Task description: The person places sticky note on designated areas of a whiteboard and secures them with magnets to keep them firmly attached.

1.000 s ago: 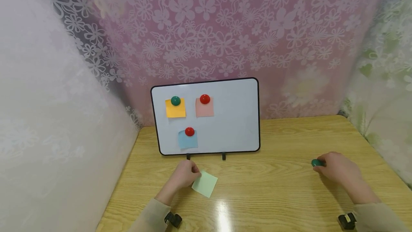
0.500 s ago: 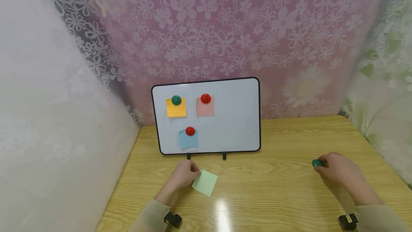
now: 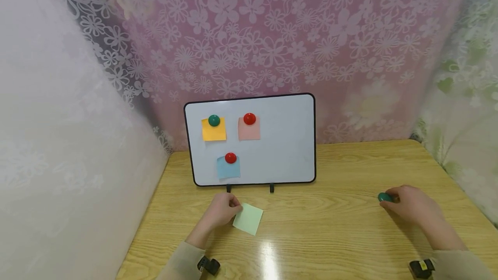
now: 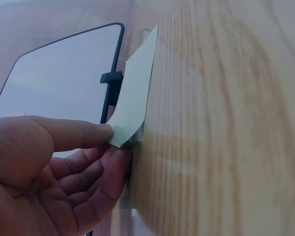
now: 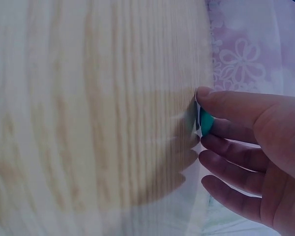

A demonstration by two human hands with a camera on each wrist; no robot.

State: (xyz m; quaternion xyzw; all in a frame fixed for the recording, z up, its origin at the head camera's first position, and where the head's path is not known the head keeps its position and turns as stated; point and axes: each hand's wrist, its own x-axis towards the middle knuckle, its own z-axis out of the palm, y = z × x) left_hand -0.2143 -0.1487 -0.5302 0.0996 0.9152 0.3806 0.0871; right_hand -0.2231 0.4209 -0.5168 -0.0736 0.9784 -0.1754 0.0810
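Near the front of the whiteboard, my left hand (image 3: pixel 221 211) pinches one corner of a pale green sticky note (image 3: pixel 248 218). In the left wrist view the note (image 4: pixel 137 88) bends up from the table at the corner between thumb and fingers. Far to the right, my right hand (image 3: pixel 413 205) holds a round green magnet (image 3: pixel 384 197) between thumb and fingers, right at the tabletop. The right wrist view shows the magnet (image 5: pixel 206 122) partly hidden by the fingers. A whiteboard (image 3: pixel 288 141) with a black frame stands upright behind the left hand.
On the board are a yellow note (image 3: pixel 214 134) under a green magnet (image 3: pixel 214 120), a pink note (image 3: pixel 249 132) under a red magnet (image 3: pixel 250 119), and a blue note (image 3: pixel 228 170) under a red magnet (image 3: pixel 231 157). Black feet (image 3: pixel 272 188) support it on the wooden table (image 3: pixel 330 228).
The green note has turned slightly, its lower corner shifting right and up, still pinched by my left hand. My right hand stays nearly in place with the magnet. The head view shifts slightly.
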